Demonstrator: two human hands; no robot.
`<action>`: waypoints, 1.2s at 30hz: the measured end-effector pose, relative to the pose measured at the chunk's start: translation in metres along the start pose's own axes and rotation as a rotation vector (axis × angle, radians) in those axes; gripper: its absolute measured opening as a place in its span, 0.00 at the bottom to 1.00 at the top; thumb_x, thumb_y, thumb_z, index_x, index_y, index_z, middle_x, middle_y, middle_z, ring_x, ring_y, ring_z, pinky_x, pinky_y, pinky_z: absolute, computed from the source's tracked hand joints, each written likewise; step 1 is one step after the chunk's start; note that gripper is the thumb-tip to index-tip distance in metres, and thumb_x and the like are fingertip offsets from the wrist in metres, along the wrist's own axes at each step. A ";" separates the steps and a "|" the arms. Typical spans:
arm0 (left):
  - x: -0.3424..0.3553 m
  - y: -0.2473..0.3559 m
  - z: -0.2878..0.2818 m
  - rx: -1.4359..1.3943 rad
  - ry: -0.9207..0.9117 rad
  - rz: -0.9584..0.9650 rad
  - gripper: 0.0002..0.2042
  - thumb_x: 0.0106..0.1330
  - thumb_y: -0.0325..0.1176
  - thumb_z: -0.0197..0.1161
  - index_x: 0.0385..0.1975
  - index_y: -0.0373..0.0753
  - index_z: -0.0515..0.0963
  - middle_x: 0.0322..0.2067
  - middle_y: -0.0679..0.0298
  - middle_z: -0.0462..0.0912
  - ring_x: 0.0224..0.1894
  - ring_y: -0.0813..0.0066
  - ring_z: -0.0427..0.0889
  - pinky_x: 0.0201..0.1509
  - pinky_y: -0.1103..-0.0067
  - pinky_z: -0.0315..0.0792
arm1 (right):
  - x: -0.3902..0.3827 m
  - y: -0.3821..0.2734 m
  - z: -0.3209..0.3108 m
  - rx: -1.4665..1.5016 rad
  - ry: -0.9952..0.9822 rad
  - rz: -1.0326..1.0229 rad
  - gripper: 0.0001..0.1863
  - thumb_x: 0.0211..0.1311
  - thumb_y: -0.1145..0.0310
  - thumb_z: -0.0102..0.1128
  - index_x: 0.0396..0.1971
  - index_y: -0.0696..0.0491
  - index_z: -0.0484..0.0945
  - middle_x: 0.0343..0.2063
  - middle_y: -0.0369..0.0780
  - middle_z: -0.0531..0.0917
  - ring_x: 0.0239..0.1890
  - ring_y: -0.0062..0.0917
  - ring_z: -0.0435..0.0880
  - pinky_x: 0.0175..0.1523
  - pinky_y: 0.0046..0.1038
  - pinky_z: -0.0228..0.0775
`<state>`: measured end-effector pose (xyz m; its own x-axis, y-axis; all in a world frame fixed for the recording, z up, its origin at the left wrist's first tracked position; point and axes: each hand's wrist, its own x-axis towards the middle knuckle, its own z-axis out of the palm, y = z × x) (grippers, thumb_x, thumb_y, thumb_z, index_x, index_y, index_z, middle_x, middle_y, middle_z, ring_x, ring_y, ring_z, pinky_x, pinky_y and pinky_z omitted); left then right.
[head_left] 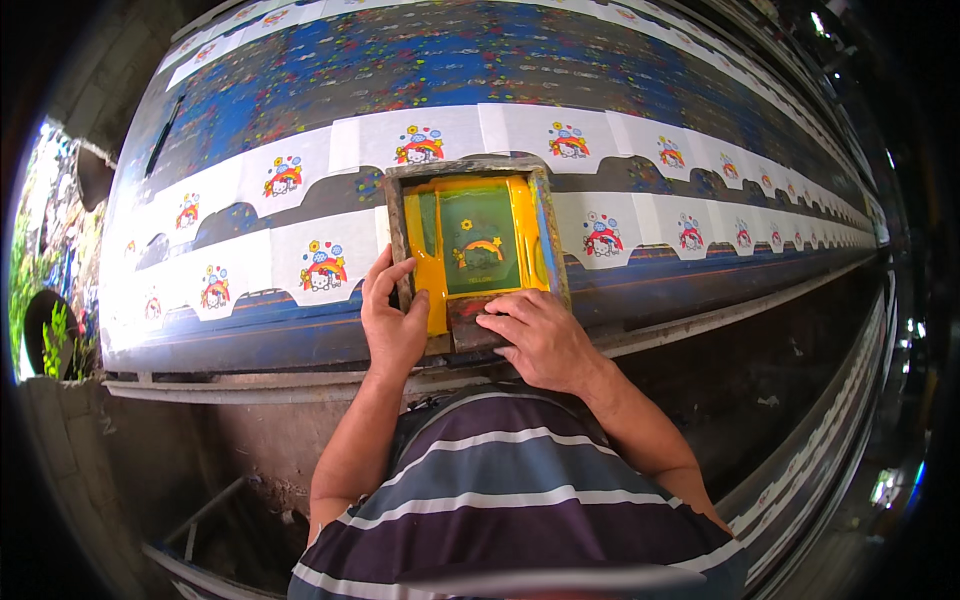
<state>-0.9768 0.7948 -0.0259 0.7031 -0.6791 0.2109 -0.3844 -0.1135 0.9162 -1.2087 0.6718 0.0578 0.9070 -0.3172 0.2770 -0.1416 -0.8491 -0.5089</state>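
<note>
Screen-printing frame (396,222), wooden, one: laid flat at the near edge of the bench (255,345), over the printed rows. Yellow ink (428,270) is pooled along the inner left and right sides of its green mesh (479,219). Left hand (394,322): the frame's left rail is clamped near the near corner, fingers bent and slightly apart, thumb set on the inner side. Right hand (542,338): a brown squeegee block (468,322) is gripped at the frame's near end, fingers bent over it, a little spread. White printed sheets (285,262), rainbow motif: arranged in rows to left and right.
</note>
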 end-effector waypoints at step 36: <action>-0.035 0.068 0.197 -0.341 -0.034 -0.104 0.20 0.60 0.07 0.67 0.49 0.36 0.86 0.82 0.44 0.74 0.82 0.56 0.76 0.82 0.66 0.72 | -0.191 0.170 -0.121 0.294 0.461 0.324 0.18 0.68 0.78 0.74 0.58 0.58 0.88 0.61 0.48 0.89 0.65 0.48 0.87 0.72 0.45 0.78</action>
<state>-1.1453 0.6676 -0.0377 0.7053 -0.7012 0.1042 -0.0859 0.0614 0.9944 -1.4545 0.5368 0.0165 0.5628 -0.7438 0.3606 -0.2058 -0.5486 -0.8104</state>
